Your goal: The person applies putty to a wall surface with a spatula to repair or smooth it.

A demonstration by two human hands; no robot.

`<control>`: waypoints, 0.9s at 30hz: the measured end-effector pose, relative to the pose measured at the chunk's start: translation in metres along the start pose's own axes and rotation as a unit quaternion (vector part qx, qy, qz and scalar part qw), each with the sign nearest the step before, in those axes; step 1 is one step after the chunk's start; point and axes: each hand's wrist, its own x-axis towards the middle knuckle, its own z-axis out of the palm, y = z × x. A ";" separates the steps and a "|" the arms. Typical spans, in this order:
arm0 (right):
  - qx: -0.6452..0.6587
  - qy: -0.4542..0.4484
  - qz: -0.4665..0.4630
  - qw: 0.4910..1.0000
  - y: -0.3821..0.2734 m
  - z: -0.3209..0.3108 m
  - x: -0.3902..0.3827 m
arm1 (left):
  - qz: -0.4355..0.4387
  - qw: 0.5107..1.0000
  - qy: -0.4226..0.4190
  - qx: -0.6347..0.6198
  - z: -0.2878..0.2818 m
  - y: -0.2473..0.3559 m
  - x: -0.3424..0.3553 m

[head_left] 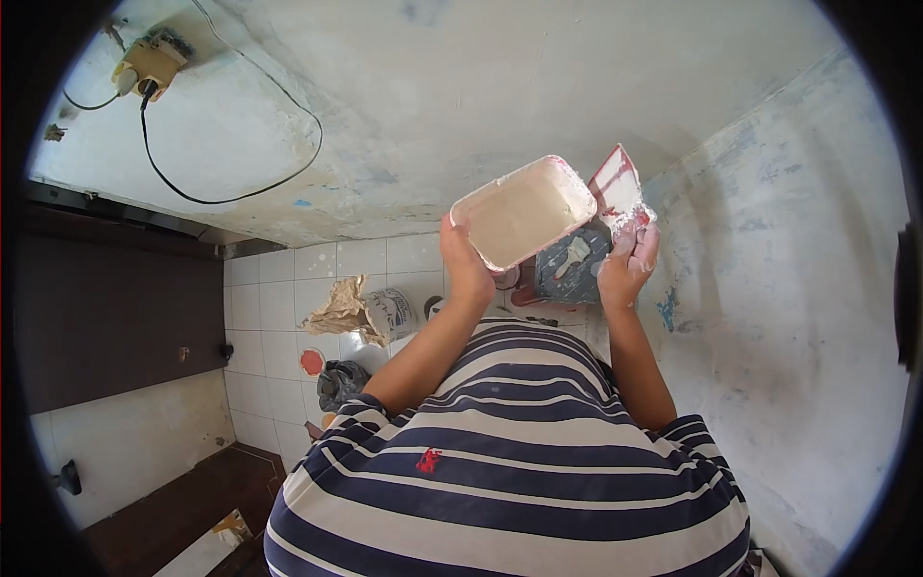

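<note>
My left hand [466, 264] grips a rectangular plastic tub [545, 243] by its left end. Off-white paste [524, 213] lies inside, and the rim is smeared white. Just right of the tub, my right hand [628, 269] holds a broad-bladed scraper [613, 183], its reddish blade pointing up and coated in white. White residue covers those fingers, and they hide the scraper's lower part. Beneath and between the hands is a dark, paint-spotted flat surface [558, 284] with a pale-bristled brush [574, 254] on it.
A patchy wall [413, 96] stands ahead, another [788, 269] to the right. A cable hangs from a socket block [149, 72] at upper left. On the tiled floor are a bucket [389, 313], crumpled brown paper [338, 310], a black plastic bag [338, 385] and a round red item [311, 362].
</note>
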 end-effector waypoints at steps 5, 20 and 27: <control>0.098 0.019 0.012 0.995 -0.032 0.009 0.002 | 0.001 1.000 0.003 0.026 -0.009 -0.001 -0.003; -0.001 0.010 -0.040 0.999 -0.057 0.026 -0.018 | -0.031 0.999 -0.013 0.037 -0.022 0.031 0.006; -0.039 0.017 -0.106 0.994 -0.065 0.042 -0.030 | -0.035 0.999 0.001 0.020 -0.018 0.046 0.005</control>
